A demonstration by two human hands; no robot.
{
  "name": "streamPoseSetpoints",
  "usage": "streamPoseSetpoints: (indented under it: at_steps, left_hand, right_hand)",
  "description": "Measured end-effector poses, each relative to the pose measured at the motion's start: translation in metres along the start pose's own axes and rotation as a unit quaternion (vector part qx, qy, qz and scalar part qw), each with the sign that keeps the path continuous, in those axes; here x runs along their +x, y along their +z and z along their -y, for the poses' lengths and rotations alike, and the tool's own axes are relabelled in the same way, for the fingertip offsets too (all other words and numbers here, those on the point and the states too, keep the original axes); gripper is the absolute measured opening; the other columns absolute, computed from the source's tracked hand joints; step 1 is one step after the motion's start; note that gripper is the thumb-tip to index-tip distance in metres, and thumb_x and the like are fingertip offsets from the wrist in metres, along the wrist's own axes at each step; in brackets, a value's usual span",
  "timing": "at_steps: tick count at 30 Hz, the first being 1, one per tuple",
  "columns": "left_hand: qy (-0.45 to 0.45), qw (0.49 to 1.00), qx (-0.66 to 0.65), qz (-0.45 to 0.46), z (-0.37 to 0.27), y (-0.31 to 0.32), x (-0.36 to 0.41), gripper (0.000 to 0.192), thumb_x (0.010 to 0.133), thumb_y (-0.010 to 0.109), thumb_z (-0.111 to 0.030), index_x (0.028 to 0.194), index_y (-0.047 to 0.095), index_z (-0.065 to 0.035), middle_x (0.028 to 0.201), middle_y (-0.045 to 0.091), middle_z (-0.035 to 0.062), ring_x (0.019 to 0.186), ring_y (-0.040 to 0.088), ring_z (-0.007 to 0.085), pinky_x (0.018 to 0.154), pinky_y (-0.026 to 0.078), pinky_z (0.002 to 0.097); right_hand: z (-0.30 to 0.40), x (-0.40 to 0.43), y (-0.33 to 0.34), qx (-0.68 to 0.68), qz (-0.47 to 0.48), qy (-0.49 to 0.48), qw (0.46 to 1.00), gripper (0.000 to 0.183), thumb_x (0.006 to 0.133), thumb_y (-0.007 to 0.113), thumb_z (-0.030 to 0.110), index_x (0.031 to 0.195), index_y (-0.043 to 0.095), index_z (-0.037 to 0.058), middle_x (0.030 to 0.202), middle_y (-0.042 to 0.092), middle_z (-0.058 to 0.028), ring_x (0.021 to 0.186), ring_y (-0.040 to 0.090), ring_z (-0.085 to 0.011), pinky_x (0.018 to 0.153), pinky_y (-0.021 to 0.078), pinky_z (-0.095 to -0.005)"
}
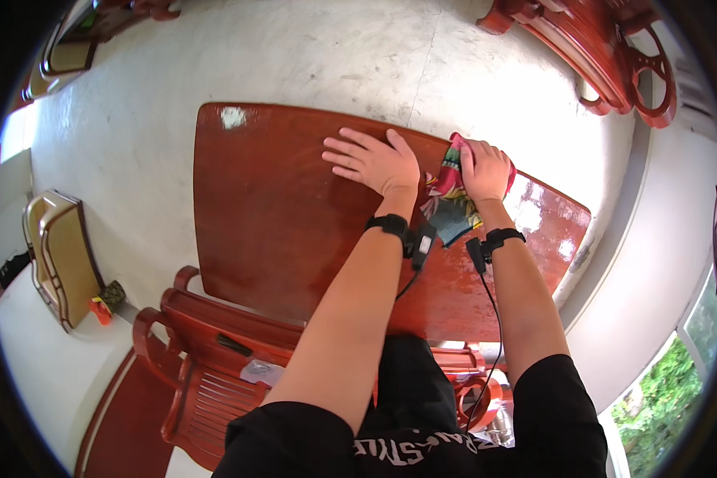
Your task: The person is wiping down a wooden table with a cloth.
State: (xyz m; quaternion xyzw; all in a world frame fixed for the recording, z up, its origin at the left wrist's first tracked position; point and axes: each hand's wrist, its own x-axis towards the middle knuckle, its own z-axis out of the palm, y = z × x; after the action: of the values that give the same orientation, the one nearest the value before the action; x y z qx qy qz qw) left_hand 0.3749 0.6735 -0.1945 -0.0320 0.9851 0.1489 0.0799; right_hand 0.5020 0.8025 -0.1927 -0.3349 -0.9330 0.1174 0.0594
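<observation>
A polished reddish-brown wooden table [263, 203] stretches out before me. My right hand [487, 170] is on a patterned cloth [454, 218] near the table's far edge, fingers bent over its bunched pink part. The cloth's grey-green and yellow end spreads loosely towards me. To the left of the cloth, my left hand [373, 160] is palm down at the tabletop with fingers apart and nothing held. Whether its palm touches the wood is hard to tell. Each wrist wears a black strap with a small cabled device.
A red wooden slatted chair [215, 382] stands near left, bearing a dark object [234, 344] and a clear plastic bag [262, 371]. Another piece of red wooden furniture [591, 48] is at far right. Cream-backed chairs [66, 257] stand left. Cables [495, 310] hang from the wrist devices.
</observation>
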Motion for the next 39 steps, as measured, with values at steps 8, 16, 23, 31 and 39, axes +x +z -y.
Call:
streamPoseSetpoints:
  at_steps: [8, 16, 23, 31, 39]
  left_hand:
    - [0.318, 0.947, -0.022, 0.046, 0.245, -0.094, 0.036, 0.062, 0.095, 0.070, -0.027, 0.154, 0.051, -0.0152, 0.164, 0.039, 0.0216, 0.150, 0.037, 0.0453, 0.117, 0.035, 0.0579]
    - [-0.337, 0.933, -0.089, -0.092, 0.536, -0.127, 0.024, 0.076, 0.106, 0.053, -0.057, 0.149, 0.047, 0.0050, 0.151, 0.049, 0.0283, 0.134, 0.054, 0.0418, 0.110, 0.043, 0.0558]
    - [-0.448, 0.470, -0.761, 0.022, 0.521, -0.109, 0.030, 0.078, 0.108, 0.025, -0.068, 0.159, 0.044, -0.0125, 0.159, 0.052, 0.0104, 0.143, 0.051, 0.0338, 0.120, 0.041, 0.0506]
    - [-0.442, 0.501, -0.743, -0.018, 0.550, -0.155, 0.067, 0.075, 0.111, 0.027, -0.061, 0.162, 0.040, -0.0072, 0.163, 0.046, 0.0140, 0.150, 0.043, 0.0336, 0.125, 0.031, 0.0476]
    - [0.077, 0.956, -0.217, 0.180, 0.497, -0.173, 0.174, 0.069, 0.110, 0.041, -0.056, 0.154, 0.051, -0.0043, 0.147, 0.062, 0.0154, 0.124, 0.062, 0.0327, 0.105, 0.049, 0.0470]
  right_hand:
    - [-0.011, -0.020, 0.026, -0.099, -0.043, 0.090, 0.990, 0.056, 0.107, 0.050, 0.041, 0.156, 0.052, 0.0147, 0.165, 0.044, -0.0124, 0.154, 0.035, -0.0367, 0.123, 0.0261, -0.0579]
    - [0.292, -0.052, 0.102, -0.073, -0.015, -0.179, 0.981, 0.069, 0.103, 0.052, 0.044, 0.162, 0.041, 0.0096, 0.170, 0.035, -0.0183, 0.158, 0.026, -0.0445, 0.129, 0.0168, -0.0585]
    - [0.488, -0.133, 0.127, 0.050, 0.131, -0.435, 0.889, 0.068, 0.096, 0.060, 0.041, 0.157, 0.050, 0.0127, 0.167, 0.041, -0.0130, 0.155, 0.033, -0.0417, 0.128, 0.0218, -0.0599]
    - [0.532, -0.213, 0.134, 0.179, 0.220, -0.543, 0.791, 0.065, 0.091, 0.067, 0.038, 0.150, 0.056, 0.0142, 0.163, 0.045, -0.0068, 0.154, 0.036, -0.0313, 0.129, 0.0231, -0.0523]
    - [0.509, -0.219, 0.147, 0.108, 0.218, -0.592, 0.769, 0.048, 0.102, 0.052, 0.029, 0.144, 0.060, 0.0083, 0.160, 0.050, -0.0117, 0.155, 0.035, -0.0315, 0.131, 0.0202, -0.0500]
